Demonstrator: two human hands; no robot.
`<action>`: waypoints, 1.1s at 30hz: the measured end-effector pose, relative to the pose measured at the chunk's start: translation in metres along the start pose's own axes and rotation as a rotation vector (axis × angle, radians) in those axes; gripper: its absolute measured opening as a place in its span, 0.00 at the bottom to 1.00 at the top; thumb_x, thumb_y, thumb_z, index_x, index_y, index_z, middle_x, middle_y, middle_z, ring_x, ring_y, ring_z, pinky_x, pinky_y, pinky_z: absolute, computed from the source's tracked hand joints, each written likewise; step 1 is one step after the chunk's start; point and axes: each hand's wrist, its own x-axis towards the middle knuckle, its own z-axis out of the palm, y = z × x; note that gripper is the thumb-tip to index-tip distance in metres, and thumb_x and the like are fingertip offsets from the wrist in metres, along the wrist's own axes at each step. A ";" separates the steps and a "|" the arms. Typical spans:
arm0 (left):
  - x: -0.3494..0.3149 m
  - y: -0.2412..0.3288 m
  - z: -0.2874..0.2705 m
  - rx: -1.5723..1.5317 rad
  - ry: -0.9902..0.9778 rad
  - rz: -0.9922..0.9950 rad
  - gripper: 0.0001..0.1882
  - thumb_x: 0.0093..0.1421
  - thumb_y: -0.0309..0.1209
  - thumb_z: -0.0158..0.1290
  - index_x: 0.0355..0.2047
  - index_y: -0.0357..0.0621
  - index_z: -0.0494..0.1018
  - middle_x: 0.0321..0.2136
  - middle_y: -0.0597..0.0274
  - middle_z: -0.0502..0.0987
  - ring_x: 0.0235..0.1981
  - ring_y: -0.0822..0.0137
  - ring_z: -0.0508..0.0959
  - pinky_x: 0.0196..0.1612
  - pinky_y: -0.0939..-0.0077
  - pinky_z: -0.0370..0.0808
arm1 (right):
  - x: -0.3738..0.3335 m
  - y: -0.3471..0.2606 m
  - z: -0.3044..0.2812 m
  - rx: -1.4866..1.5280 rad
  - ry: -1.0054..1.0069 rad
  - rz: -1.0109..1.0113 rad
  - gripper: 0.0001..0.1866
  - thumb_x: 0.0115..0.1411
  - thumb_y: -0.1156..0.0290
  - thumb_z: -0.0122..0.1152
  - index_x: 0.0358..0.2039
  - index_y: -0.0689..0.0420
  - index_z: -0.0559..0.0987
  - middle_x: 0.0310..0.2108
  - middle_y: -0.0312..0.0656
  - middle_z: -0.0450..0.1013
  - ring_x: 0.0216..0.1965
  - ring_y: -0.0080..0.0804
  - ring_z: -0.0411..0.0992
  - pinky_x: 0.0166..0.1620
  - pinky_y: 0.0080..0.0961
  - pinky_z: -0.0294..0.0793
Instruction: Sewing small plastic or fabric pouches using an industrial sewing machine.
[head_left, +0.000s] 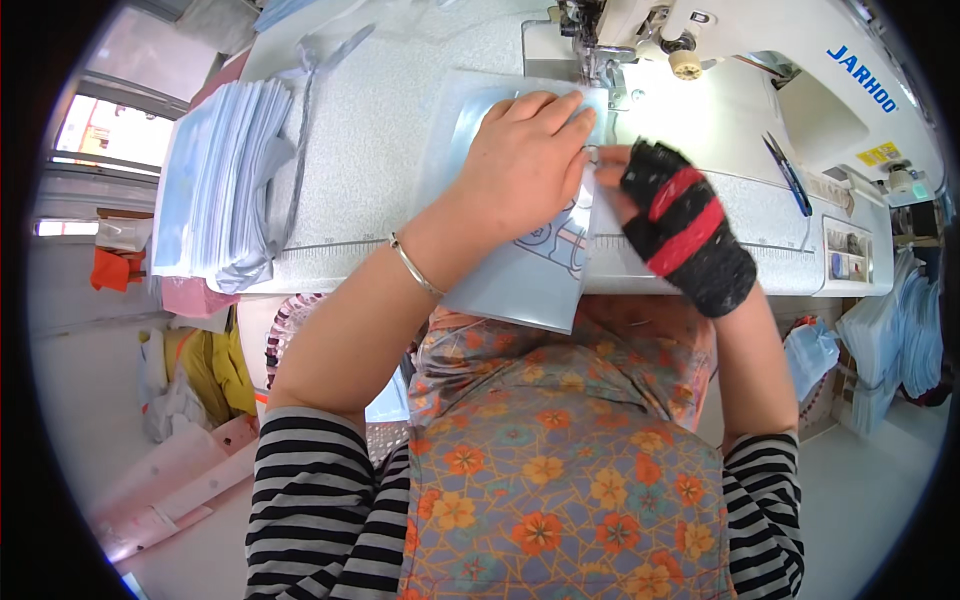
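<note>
Bench (365, 170): I view a glossy sheet (500, 285), probably light, slippery, best held by edges, beneath the flattened left hand (528, 155); right hand (682, 222) near its right edge, grip unclear.

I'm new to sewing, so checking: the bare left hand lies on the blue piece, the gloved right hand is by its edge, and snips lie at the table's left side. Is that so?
Not quite: the head view shows the snips at the right side of the table. The bare left hand does lie on the blue piece, the gloved right hand by its edge.
</note>
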 end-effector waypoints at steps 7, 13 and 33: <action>-0.002 -0.007 0.010 0.014 0.006 -0.043 0.19 0.57 0.36 0.58 0.49 0.47 0.77 0.52 0.60 0.77 0.53 0.58 0.75 0.52 0.55 0.71 | 0.024 0.044 0.012 -0.065 0.033 -0.015 0.16 0.57 0.80 0.54 0.46 0.58 0.80 0.48 0.47 0.76 0.49 0.49 0.73 0.53 0.38 0.74; 0.000 -0.004 0.012 0.026 -0.008 -0.076 0.19 0.58 0.37 0.57 0.49 0.47 0.77 0.52 0.61 0.77 0.53 0.60 0.74 0.53 0.56 0.70 | 0.021 0.044 0.017 -0.070 0.029 0.031 0.17 0.57 0.80 0.53 0.46 0.57 0.80 0.49 0.47 0.75 0.49 0.49 0.73 0.53 0.38 0.74; 0.007 0.001 0.015 0.108 -0.006 -0.110 0.17 0.59 0.37 0.55 0.47 0.44 0.77 0.51 0.63 0.77 0.51 0.62 0.74 0.51 0.57 0.70 | 0.023 0.037 0.016 -0.128 0.016 0.022 0.18 0.58 0.80 0.52 0.49 0.59 0.78 0.51 0.48 0.75 0.51 0.49 0.72 0.56 0.39 0.72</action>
